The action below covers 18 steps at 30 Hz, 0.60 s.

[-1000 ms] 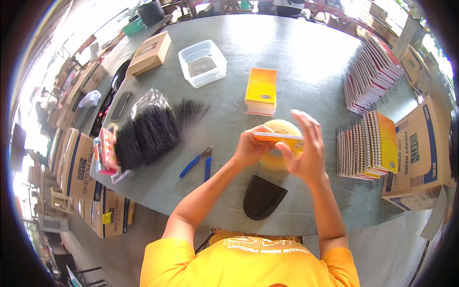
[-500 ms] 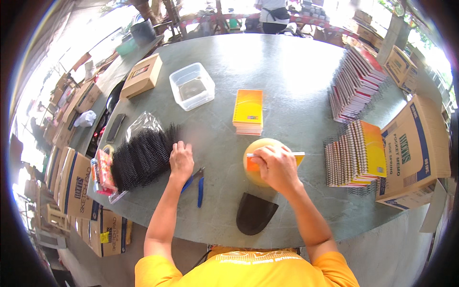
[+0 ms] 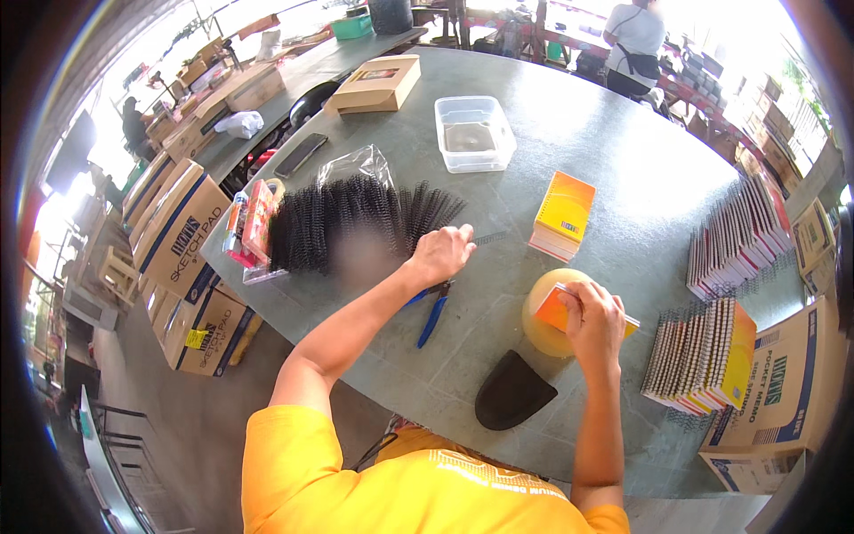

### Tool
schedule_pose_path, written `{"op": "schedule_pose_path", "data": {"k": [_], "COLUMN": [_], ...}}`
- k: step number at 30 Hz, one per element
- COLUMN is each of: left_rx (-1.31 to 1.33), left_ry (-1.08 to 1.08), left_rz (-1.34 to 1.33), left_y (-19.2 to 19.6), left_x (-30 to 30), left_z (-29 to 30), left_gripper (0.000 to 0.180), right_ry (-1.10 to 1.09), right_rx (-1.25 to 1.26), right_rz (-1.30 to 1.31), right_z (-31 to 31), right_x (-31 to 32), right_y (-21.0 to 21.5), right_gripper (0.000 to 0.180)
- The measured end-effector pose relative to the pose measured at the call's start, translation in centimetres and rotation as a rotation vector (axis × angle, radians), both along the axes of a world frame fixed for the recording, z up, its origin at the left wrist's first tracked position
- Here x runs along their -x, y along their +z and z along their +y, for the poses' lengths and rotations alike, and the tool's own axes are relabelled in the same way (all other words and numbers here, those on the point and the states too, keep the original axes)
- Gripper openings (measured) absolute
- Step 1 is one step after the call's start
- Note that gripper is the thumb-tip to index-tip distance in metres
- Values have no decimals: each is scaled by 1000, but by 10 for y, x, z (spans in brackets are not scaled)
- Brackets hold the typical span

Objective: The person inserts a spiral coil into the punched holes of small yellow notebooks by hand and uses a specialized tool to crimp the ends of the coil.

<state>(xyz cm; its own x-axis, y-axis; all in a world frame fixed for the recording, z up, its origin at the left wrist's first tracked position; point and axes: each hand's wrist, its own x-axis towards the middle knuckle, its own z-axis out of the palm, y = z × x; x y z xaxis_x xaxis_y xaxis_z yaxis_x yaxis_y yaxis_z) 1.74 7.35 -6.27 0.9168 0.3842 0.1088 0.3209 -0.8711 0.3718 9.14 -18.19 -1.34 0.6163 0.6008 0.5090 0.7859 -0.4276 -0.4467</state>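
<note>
My left hand (image 3: pixel 442 256) is closed in a pinch just right of a heap of black spiral coils (image 3: pixel 311 222). A thin spiral coil (image 3: pixel 489 238) sticks out to the right from its fingertips. My right hand (image 3: pixel 594 325) grips a small memo pad with an orange cover (image 3: pixel 553 309), held over a round, pale yellow block (image 3: pixel 539 291). Below my left hand lie blue-handled pliers (image 3: pixel 432 322). Nearer to me than the block is a black half-round pad (image 3: pixel 514 392). Beyond the block stands a stack of yellow-covered notebooks (image 3: pixel 566 206).
A clear plastic tub (image 3: pixel 476 160), a cardboard box (image 3: pixel 378 84) and a phone (image 3: pixel 301 155) lie farther back. On the right stand coil-bound notebooks (image 3: pixel 694 356), red-covered ones (image 3: pixel 738 236) and a large carton (image 3: pixel 783 374). Another person (image 3: pixel 635 44) stands beyond the table.
My left hand has come away from the heap's right edge toward the right, with a coil in its fingers. My right hand still holds the memo pad. The whole view has turned left.
</note>
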Motion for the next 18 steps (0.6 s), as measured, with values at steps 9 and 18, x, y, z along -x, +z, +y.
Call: {"op": "schedule_pose_path", "data": {"k": [9,18], "left_rx": [621,1019], "left_ry": [-99,-1403], "left_rz": [-634,-210], "left_y": [84,190], "left_x": [15,96], "left_z": [-31,-136], "left_gripper": [24,40], "right_ry": [7,59], "right_rx": [22,51], "right_rz": [9,40], "right_z": [2,5], "right_x": [-4,-4], "right_y": [0,-1], "right_gripper": [10,10]}}
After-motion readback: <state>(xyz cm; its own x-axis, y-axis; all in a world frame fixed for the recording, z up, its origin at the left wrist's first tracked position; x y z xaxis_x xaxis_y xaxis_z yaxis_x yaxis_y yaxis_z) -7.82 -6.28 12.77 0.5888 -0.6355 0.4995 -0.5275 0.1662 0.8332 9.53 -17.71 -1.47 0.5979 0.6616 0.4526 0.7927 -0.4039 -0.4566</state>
